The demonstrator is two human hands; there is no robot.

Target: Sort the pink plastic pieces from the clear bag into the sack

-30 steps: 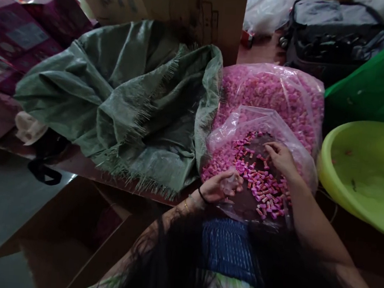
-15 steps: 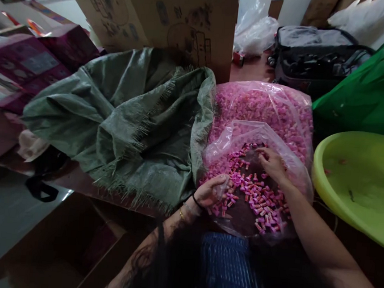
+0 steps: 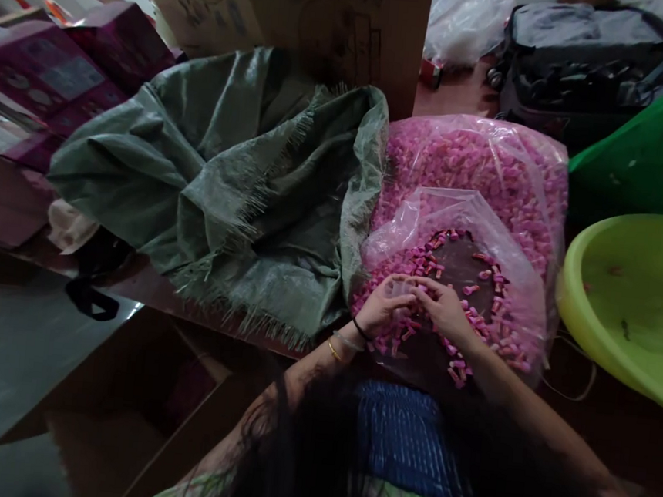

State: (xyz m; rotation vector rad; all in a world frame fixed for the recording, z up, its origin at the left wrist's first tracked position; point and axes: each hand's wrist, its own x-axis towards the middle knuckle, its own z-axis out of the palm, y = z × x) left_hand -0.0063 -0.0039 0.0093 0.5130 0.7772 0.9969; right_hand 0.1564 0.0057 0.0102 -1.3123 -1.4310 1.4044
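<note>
A large clear plastic bag [image 3: 479, 153] full of small pink pieces lies before me, its mouth turned toward me. Many loose pink pieces [image 3: 498, 294] are spread in and around the opening on a dark surface. My left hand [image 3: 383, 303], with a black band and bracelets at the wrist, is closed on a small clear plastic item [image 3: 401, 289]. Against it, my right hand [image 3: 441, 308] has its fingertips pinched together at that item. Whatever small thing the right fingers hold is too hidden to make out.
Left of the bag lies a crumpled green woven sack [image 3: 215, 184]. A yellow-green basin [image 3: 640, 306] stands at the right, below a green bag [image 3: 647, 152]. Behind are a cardboard box [image 3: 305, 22] and an open suitcase [image 3: 576, 107]. An open carton [image 3: 116, 384] sits low at left.
My right hand has moved left and toward me, from the loose pieces to my left hand. The loose pieces lie differently, with more bare dark surface between them. The view has shifted slightly.
</note>
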